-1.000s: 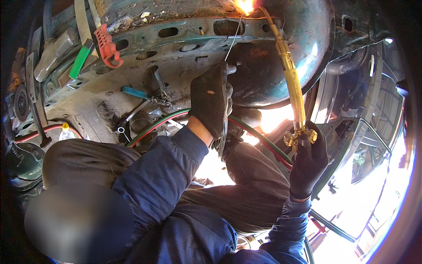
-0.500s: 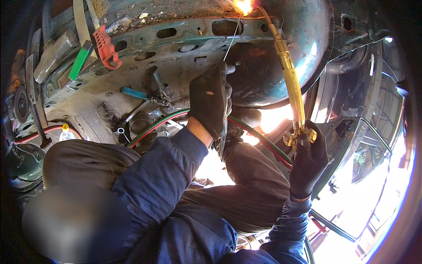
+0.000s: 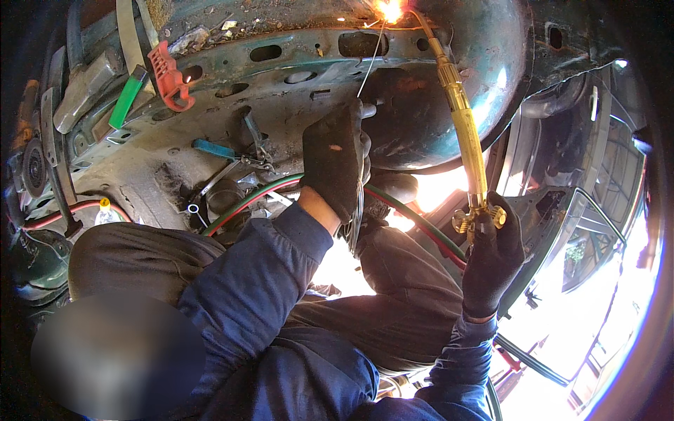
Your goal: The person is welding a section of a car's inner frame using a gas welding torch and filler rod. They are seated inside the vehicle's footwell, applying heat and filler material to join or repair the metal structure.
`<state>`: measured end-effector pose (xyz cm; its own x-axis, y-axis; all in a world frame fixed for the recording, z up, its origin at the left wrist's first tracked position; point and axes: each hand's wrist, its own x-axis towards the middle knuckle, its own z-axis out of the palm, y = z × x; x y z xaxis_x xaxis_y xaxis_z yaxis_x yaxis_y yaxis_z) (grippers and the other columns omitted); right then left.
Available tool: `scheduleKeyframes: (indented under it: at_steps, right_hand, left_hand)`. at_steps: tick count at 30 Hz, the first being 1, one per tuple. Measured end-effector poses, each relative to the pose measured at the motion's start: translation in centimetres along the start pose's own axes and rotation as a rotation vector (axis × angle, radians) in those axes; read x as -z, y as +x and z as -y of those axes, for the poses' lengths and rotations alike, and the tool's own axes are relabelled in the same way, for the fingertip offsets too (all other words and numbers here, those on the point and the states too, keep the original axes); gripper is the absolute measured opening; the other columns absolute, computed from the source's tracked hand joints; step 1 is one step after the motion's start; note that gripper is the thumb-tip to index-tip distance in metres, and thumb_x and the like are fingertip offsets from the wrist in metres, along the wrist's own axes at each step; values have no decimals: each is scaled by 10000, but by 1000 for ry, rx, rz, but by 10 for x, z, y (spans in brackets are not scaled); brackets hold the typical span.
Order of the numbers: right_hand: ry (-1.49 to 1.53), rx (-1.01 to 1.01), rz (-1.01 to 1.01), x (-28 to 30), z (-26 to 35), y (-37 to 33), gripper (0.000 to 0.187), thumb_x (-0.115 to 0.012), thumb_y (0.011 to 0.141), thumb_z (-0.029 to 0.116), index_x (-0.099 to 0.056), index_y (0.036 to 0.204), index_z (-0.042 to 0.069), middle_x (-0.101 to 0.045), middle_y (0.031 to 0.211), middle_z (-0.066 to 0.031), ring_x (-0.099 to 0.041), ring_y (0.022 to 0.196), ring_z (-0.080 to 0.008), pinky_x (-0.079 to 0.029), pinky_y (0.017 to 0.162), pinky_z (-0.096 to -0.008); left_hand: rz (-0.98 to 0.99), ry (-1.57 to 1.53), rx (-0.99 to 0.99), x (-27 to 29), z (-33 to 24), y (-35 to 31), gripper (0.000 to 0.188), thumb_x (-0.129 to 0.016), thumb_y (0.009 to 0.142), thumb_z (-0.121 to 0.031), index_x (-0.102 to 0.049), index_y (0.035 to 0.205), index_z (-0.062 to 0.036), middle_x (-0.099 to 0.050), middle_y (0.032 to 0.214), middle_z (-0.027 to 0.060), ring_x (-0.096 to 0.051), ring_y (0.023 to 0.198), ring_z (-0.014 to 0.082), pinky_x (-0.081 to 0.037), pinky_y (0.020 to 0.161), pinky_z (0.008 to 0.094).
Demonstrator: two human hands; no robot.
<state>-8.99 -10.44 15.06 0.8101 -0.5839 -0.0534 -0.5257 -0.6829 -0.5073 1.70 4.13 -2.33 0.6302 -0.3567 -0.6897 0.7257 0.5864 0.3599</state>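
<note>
My right hand (image 3: 493, 263), in a dark glove, is closed around the lower end of a brass gas welding torch (image 3: 465, 133), by its valve knobs. The torch points up, and its bent tip ends at a bright glowing spot (image 3: 390, 10) on the metal car panel (image 3: 302, 52). Closed in its dark glove, my left hand (image 3: 333, 161) grips a thin filler rod (image 3: 371, 62). The rod's far end meets the panel at the glow. Below this hand hangs a bundle of thin wires (image 3: 358, 210). The glare hides the exact contact between flame, rod and metal.
A rounded dark metal shell (image 3: 449, 91) bulges beside the torch. Red and green hoses (image 3: 421, 224) run behind my left wrist. At the left are a red plastic piece (image 3: 168, 77), a green-handled tool (image 3: 128, 98), a hammer-like block (image 3: 88, 91) and blue-handled pliers (image 3: 214, 149).
Both hands, the torch and the rod hold nearly the same position. The glow at the tip looks slightly smaller, with small sparks to its left.
</note>
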Motion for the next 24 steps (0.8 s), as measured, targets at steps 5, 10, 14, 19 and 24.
scheduleKeyframes:
  at_steps: [5, 10, 14, 19, 24]
  right_hand:
    - [-1, 19, -9, -2, 0, 0, 310, -708, 997, 119, -678, 1276, -13, -705, 1168, -79, -663, 995, -123, -561, 829, -262]
    - [-69, 26, 8, 2, -1, 1, 309, -709, 997, 122, -678, 1272, -16, -710, 1183, -90, -677, 1028, -148, -570, 867, -282]
    - [-44, 2, 4, 1, 0, 1, 299, -701, 998, 106, -679, 1270, -15, -712, 1190, -93, -681, 1043, -157, -571, 885, -291]
    - [18, -9, 7, 0, 2, 1, 298, -697, 996, 80, -675, 1277, -17, -711, 1183, -87, -675, 1041, -147, -568, 883, -286]
    - [11, -13, 11, 0, 2, 2, 306, -697, 997, 78, -670, 1286, -19, -712, 1175, -85, -671, 1040, -142, -564, 885, -284]
  left_hand:
    - [9, 0, 2, 0, 1, 1, 603, -635, 1026, -498, -617, 1348, 11, -467, 577, -56, -392, 360, 91, -288, 349, 285]
    - [31, 61, -24, 1, 1, 2, 604, -630, 1029, -496, -611, 1356, 12, -466, 576, -55, -388, 361, 90, -286, 351, 283]
    - [43, 77, -49, 2, 2, 3, 612, -625, 1030, -502, -602, 1365, 9, -472, 576, -52, -385, 365, 89, -286, 351, 283]
    - [24, -12, 30, 2, 1, 3, 615, -619, 1031, -495, -587, 1381, 9, -497, 585, -47, -394, 363, 97, -290, 347, 287]
    - [84, -41, 12, 6, 6, 7, 621, -609, 1037, -476, -557, 1411, 16, -503, 588, -48, -402, 360, 107, -289, 342, 295]
